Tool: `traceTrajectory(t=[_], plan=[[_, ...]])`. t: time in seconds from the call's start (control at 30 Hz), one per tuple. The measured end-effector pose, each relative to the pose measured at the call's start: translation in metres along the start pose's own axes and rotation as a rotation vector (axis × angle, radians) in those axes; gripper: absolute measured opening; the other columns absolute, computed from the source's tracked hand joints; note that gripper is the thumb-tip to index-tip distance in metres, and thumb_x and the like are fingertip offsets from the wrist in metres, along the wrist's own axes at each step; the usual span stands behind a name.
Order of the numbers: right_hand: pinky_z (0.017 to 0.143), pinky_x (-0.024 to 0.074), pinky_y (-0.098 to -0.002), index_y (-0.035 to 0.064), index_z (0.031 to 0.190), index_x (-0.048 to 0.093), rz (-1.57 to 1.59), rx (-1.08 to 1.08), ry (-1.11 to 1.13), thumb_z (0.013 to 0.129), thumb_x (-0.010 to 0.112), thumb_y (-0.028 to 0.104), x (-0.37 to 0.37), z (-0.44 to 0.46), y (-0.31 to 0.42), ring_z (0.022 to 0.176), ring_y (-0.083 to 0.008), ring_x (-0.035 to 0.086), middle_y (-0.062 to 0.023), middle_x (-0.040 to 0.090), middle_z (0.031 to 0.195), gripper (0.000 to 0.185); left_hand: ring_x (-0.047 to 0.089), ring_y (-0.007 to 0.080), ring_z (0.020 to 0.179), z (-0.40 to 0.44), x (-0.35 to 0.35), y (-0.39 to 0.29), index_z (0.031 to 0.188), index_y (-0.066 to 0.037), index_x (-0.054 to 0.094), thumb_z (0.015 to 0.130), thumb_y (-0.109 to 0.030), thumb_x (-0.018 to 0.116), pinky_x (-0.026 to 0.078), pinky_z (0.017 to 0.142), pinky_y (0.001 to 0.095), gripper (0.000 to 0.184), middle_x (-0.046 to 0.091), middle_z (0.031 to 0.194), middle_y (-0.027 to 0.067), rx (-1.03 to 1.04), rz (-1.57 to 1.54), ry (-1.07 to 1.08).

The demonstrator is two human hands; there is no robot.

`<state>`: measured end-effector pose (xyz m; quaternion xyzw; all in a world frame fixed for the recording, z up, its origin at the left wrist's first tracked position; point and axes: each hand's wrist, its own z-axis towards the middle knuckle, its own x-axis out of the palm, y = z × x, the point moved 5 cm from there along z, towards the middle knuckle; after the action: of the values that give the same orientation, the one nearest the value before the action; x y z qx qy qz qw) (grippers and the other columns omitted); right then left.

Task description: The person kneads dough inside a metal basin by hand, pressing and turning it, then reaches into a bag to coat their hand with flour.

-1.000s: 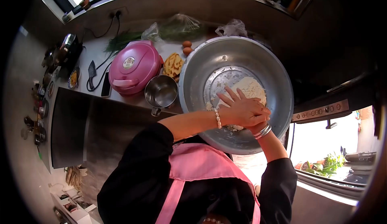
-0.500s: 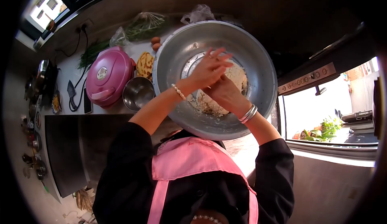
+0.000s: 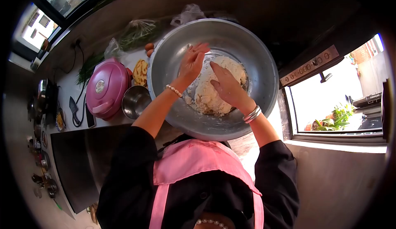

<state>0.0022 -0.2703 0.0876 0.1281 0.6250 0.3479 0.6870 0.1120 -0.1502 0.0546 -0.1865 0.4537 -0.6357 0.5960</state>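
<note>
A large metal basin (image 3: 258, 93) holds a lump of pale, rough dough (image 3: 208, 95), with loose floury crumbs around its lower edge. My left hand (image 3: 191, 64) is over the left part of the basin, beside the dough, its fingers stretched out and nothing in it. Over the right side of the dough is my right hand (image 3: 227, 85), fingers extended and thumb apart, holding nothing. Whether its fingertips touch the dough I cannot tell. A pearl bracelet circles my left wrist, and silver bangles circle my right.
Left of the basin stand a small metal bowl (image 3: 136, 102), a pink round electric cooker (image 3: 108, 86) and a browned flatbread (image 3: 140, 72). Brown eggs (image 3: 149, 46) lie near the rim, with bagged green vegetables (image 3: 138, 35) behind. A knife (image 3: 73, 106) and a phone (image 3: 90, 115) lie further left.
My hands, which were together and overlapping above the dough, have come apart. The left moved to the left, and more of the dough shows. The whole view has shifted slightly.
</note>
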Motion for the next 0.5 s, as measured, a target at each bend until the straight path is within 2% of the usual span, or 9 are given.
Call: traceTrajectory(t=[0.03, 0.1, 0.13, 0.23, 0.27, 0.33, 0.43, 0.47, 0.5], plan=[[0.108, 0.0301, -0.0398, -0.0020, 0.139, 0.030, 0.072, 0.072, 0.004, 0.087, 0.055, 0.009, 0.004, 0.004, -0.008, 0.129, -0.0324, 0.037, -0.0218, 0.039, 0.138, 0.059, 0.040, 0.0254, 0.130, -0.001, 0.007, -0.023, 0.103, -0.008, 0.068, 0.090, -0.019, 0.044, 0.018, 0.112, 0.0437, 0.029, 0.054, 0.131, 0.0101, 0.080, -0.054, -0.010], [0.107, 0.0310, -0.0391, -0.0014, 0.138, 0.031, 0.227, -0.104, -0.197, 0.086, 0.056, 0.010, 0.061, 0.008, -0.073, 0.129, -0.0321, 0.038, -0.0207, 0.040, 0.138, 0.058, 0.040, 0.0248, 0.130, -0.016, 0.052, -0.075, 0.097, -0.013, 0.071, 0.087, -0.017, 0.047, 0.014, 0.113, 0.0454, 0.026, 0.058, 0.127, 0.0056, 0.229, -0.124, -0.014], [0.107, 0.0314, -0.0387, -0.0011, 0.137, 0.032, 0.307, -0.189, -0.296, 0.086, 0.056, 0.010, 0.081, 0.007, -0.093, 0.129, -0.0320, 0.038, -0.0201, 0.040, 0.138, 0.057, 0.039, 0.0251, 0.130, -0.023, 0.058, -0.097, 0.091, -0.017, 0.072, 0.085, -0.019, 0.048, 0.011, 0.114, 0.0464, 0.025, 0.058, 0.127, 0.0006, 0.241, 0.024, 0.223], [0.107, 0.0317, -0.0378, 0.0006, 0.138, 0.032, 0.118, -0.084, -0.191, 0.086, 0.057, 0.012, 0.071, 0.006, -0.075, 0.130, -0.0307, 0.037, -0.0189, 0.039, 0.139, 0.059, 0.040, 0.0249, 0.130, -0.035, 0.079, -0.113, 0.091, -0.018, 0.073, 0.083, -0.022, 0.049, 0.011, 0.114, 0.0476, 0.026, 0.057, 0.128, -0.0025, 0.317, 0.157, 0.270], [0.106, 0.0317, -0.0375, 0.0012, 0.139, 0.031, 0.049, -0.046, -0.154, 0.086, 0.058, 0.012, 0.060, 0.003, -0.065, 0.130, -0.0302, 0.037, -0.0185, 0.038, 0.140, 0.060, 0.036, 0.0252, 0.132, -0.032, 0.076, -0.110, 0.094, -0.018, 0.073, 0.086, -0.023, 0.044, 0.009, 0.114, 0.0475, 0.030, 0.056, 0.130, -0.0009, 0.269, 0.166, 0.339], [0.106, 0.0319, -0.0368, 0.0023, 0.139, 0.031, -0.079, 0.038, -0.078, 0.085, 0.059, 0.013, 0.043, -0.004, -0.045, 0.131, -0.0293, 0.036, -0.0177, 0.038, 0.141, 0.062, 0.034, 0.0247, 0.134, -0.013, 0.066, -0.070, 0.095, -0.018, 0.073, 0.088, -0.024, 0.042, 0.007, 0.114, 0.0472, 0.032, 0.055, 0.131, -0.0003, 0.130, 0.030, 0.220], [0.107, 0.0313, -0.0359, 0.0049, 0.141, 0.029, 0.229, 0.208, 0.054, 0.085, 0.059, 0.016, 0.027, 0.005, -0.022, 0.133, -0.0291, 0.033, -0.0166, 0.034, 0.144, 0.065, 0.025, 0.0266, 0.139, 0.005, 0.054, -0.067, 0.094, -0.013, 0.072, 0.090, -0.023, 0.040, 0.003, 0.114, 0.0467, 0.034, 0.050, 0.137, 0.0024, 0.094, -0.032, 0.172], [0.106, 0.0321, -0.0361, 0.0034, 0.140, 0.030, 0.298, 0.022, -0.080, 0.085, 0.056, 0.012, 0.031, -0.001, -0.030, 0.132, -0.0300, 0.034, -0.0189, 0.036, 0.142, 0.061, 0.025, 0.0263, 0.139, 0.004, 0.056, -0.078, 0.094, -0.013, 0.072, 0.090, -0.023, 0.039, 0.003, 0.114, 0.0465, 0.035, 0.049, 0.137, 0.0024, 0.140, -0.019, 0.186], [0.104, 0.0338, -0.0371, 0.0030, 0.137, 0.033, 0.449, 0.011, -0.159, 0.084, 0.056, 0.011, 0.041, -0.001, -0.043, 0.129, -0.0317, 0.037, -0.0196, 0.040, 0.137, 0.059, 0.025, 0.0260, 0.139, 0.000, 0.060, -0.090, 0.094, -0.013, 0.072, 0.090, -0.023, 0.039, 0.003, 0.114, 0.0463, 0.035, 0.049, 0.137, 0.0024, 0.186, -0.007, 0.200]])
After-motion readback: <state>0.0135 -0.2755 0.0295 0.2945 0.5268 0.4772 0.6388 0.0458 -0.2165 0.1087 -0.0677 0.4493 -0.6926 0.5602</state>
